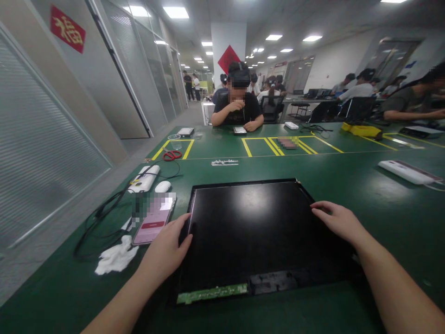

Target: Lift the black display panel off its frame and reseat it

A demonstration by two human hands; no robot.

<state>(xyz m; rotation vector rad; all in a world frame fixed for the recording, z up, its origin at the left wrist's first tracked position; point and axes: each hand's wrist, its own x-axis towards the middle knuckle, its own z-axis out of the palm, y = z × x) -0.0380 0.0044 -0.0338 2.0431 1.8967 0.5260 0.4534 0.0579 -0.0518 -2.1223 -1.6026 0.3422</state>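
A flat black screen panel [250, 232] in a dark frame lies face up on the green table in front of me. Along its near edge runs a narrow green circuit board [212, 293], with a black strip to the right of it. My left hand [168, 243] touches the panel's left edge, thumb and fingers apart. At the upper part of the right edge is my right hand [335, 220], its fingertips against the frame and its thumb apart from the fingers. Neither hand is closed round anything.
Left of the panel are a phone [155, 220], crumpled tissue [117, 256], a white mouse-like object [163, 187], black cables and red scissors [172, 155]. A white device [408, 171] lies right. Across the green table [333, 160] sits a person [237, 104].
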